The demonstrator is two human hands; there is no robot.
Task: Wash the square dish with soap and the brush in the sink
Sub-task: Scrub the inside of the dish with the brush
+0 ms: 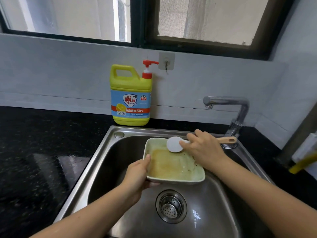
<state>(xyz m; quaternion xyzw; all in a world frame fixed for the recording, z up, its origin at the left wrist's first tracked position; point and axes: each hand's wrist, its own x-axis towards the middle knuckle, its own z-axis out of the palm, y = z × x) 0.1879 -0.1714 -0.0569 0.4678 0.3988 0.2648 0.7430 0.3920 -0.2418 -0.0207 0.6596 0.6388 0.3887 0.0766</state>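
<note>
A pale green square dish (173,167), smeared with yellow-brown residue, is held tilted above the steel sink (103,160). My left hand (139,174) grips its left rim, thumb on the edge. My right hand (204,148) holds a brush (175,144) by its wooden handle, whose end sticks out to the right. The brush's round white head rests on the dish's far inner edge. A yellow soap bottle (131,95) with a red pump stands on the counter behind the sink.
A chrome tap (229,107) stands at the sink's back right, its spout pointing left, with no water running. The drain strainer (170,206) lies below the dish. Black speckled counter (34,152) extends left. A hook (166,63) is stuck to the wall.
</note>
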